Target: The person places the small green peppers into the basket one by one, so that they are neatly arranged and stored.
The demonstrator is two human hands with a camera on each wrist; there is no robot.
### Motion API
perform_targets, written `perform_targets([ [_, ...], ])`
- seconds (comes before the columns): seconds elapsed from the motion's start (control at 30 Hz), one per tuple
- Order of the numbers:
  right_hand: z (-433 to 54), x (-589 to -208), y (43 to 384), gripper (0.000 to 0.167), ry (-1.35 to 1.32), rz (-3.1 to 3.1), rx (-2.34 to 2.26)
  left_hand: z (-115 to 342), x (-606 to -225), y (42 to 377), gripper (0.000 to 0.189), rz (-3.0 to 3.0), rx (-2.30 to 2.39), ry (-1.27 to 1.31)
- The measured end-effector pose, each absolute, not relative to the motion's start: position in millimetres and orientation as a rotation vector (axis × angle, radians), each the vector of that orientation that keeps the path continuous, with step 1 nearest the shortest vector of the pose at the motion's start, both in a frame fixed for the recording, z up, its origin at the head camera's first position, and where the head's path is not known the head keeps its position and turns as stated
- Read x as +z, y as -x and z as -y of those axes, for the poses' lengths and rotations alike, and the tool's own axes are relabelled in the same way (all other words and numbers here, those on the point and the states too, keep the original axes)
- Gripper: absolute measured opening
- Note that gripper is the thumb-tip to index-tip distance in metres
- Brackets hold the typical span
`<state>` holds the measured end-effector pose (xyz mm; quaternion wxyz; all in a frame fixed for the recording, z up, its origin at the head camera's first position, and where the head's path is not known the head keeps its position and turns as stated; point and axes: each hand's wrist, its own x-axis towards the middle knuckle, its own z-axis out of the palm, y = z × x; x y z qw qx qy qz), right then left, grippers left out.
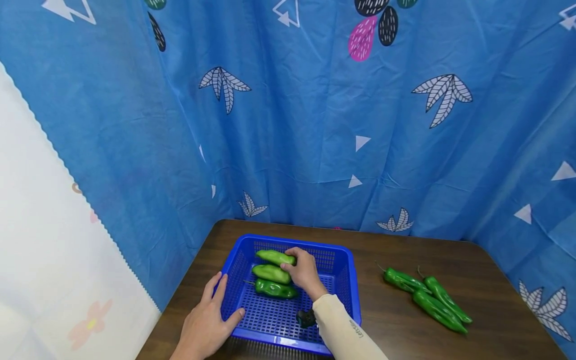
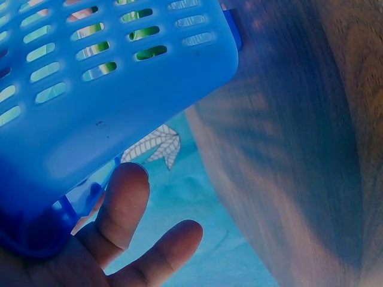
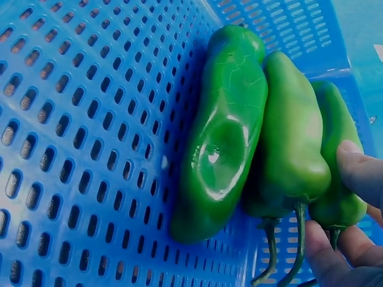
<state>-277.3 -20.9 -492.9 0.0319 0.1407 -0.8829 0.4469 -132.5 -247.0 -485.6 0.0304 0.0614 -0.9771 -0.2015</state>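
Observation:
My right hand point(image 1: 304, 270) reaches into the blue plastic basket point(image 1: 354, 285) and pinches the farthest light green pepper point(image 1: 273, 257) between thumb and fingers, close to its stem end in the right wrist view. Beside that pepper lies another light green pepper point(image 1: 271, 273), then a glossy dark green pepper point(image 1: 275, 288) nearer to me. The right wrist view shows part of a further pepper beneath the middle one. At the basket's left front side my left hand point(image 1: 205, 320) rests on the rim, thumb over the inside. Its extended fingers point(image 2: 173, 251) stand off the outer wall.
Several long green peppers point(image 1: 438, 307) lie in a loose group on the brown wooden table point(image 1: 382, 325), right of the basket. A small dark object point(image 1: 306, 318) is at my right wrist. A blue patterned curtain point(image 1: 292, 150) hangs behind the table.

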Motion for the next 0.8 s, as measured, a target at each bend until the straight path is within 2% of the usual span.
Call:
perform_targets([
  [0.8,19.2,-500.1,278.3,0.027,-0.377,2.703,1.297,246.0,-485.2,131.5,0.098,3.005,-0.595,-0.200],
])
